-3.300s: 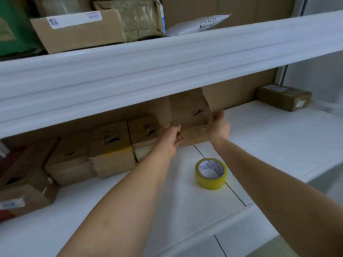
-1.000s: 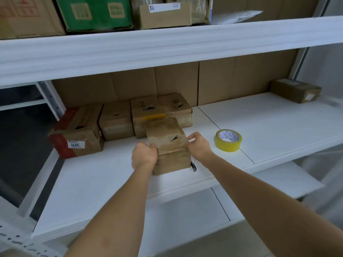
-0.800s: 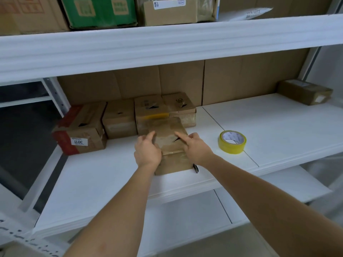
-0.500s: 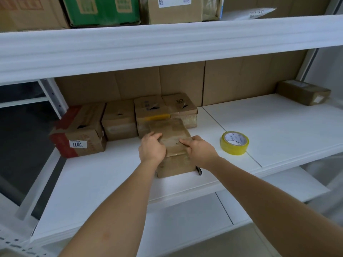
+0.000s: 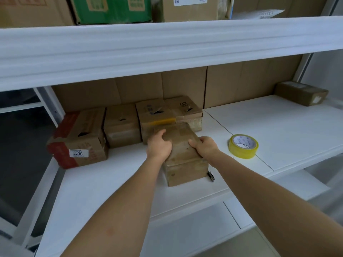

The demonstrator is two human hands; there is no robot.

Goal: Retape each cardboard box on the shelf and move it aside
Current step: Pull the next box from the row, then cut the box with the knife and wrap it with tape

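Observation:
A small brown cardboard box [image 5: 186, 168] stands near the front of the white shelf [image 5: 111, 182]. My left hand [image 5: 157, 146] lies on its top left edge with fingers curled onto the top. My right hand [image 5: 203, 147] grips the top right edge, fingers bent over it. A roll of yellow tape [image 5: 243, 146] lies flat on the shelf to the right of the box. Several more brown boxes [image 5: 154, 117] sit in a row at the back, some with torn tops.
A larger box with red tape and a 3011 label [image 5: 78, 141] stands at the left end of the row. One lone box [image 5: 300, 93] sits far right. A small dark object [image 5: 211, 176] lies by the held box's right corner. The upper shelf [image 5: 167, 45] overhangs.
The box came out of the back row to the shelf's front. Over the last second both hands shifted from its sides onto its top edges.

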